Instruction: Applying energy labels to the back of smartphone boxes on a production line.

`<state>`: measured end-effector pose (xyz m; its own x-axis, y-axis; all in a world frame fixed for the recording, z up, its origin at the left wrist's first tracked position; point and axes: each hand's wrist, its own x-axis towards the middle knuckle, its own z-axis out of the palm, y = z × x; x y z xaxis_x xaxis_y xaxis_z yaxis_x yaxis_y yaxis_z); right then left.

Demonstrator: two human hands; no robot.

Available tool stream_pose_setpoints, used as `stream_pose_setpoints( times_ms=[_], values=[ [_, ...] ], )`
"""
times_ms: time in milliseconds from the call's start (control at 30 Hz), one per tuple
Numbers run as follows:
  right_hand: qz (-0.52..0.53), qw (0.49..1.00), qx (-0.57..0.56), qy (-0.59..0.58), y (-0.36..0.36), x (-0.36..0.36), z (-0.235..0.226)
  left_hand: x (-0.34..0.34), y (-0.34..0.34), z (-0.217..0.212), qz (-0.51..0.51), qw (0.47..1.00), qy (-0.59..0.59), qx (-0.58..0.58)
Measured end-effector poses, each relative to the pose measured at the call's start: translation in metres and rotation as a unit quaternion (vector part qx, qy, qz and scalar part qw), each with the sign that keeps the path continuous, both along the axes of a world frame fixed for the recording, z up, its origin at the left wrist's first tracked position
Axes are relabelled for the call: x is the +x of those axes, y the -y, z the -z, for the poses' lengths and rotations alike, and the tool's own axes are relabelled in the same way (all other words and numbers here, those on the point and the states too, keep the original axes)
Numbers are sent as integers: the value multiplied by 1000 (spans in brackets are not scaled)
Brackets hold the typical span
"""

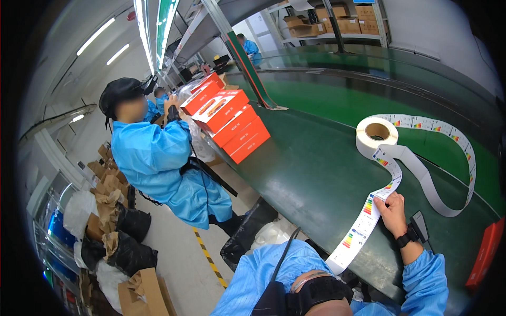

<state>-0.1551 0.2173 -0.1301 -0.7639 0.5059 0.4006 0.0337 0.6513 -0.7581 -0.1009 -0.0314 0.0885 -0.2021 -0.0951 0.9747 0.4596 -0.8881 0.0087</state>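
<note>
A person's right hand [392, 210] rests on a dark green conveyor belt [316, 168], at the near right of the scene; its fingers are curled and its fingertips press on a long white strip of labels [369, 208], each label carrying a small block of coloured bars; a black watch [407, 237] sits on the wrist, above a blue sleeve. The left hand is out of view. The strip runs from the near edge of the belt, under the fingers, and away to a white roll of labels [377, 134] standing flat on the belt farther off; from the roll a second length loops out to the right and curves back toward the near side. A small dark device [420, 225] lies on the belt just right of the wrist; a red object [487, 253] shows at the far right edge.

To the left, farther along the belt, stands a stack of orange-red boxes [232, 124]; beside it a co-worker in a blue coat [158, 158] and black cap stands at the belt with hands raised to the boxes. On the floor at the near left lie crumpled brown paper [108, 195] and black bags [132, 247]. Far off, shelves hold brown cartons [337, 21].
</note>
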Motion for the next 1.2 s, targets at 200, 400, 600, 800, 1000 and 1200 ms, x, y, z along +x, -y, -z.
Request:
stream_pose_setpoints(
  times_ms=[200,400,600,800,1000,1200],
  values=[
    [-4,1000,-1,4,1,0,-3,-1,-12,-1,-53,996,47,47],
    [-3,1000,-3,3,1,1,-3,1,-11,2,-69,995,56,47],
    [-8,1000,-7,16,0,0,-2,2,-11,4,-91,992,66,51],
    [-8,1000,-3,16,1,1,-6,7,-2,10,-139,986,78,48],
    [-12,1000,-5,17,1,0,-3,-1,-9,3,-102,994,34,5],
    [-9,1000,-6,21,1,1,-7,-4,-34,-6,-188,972,71,119]
  ],
)
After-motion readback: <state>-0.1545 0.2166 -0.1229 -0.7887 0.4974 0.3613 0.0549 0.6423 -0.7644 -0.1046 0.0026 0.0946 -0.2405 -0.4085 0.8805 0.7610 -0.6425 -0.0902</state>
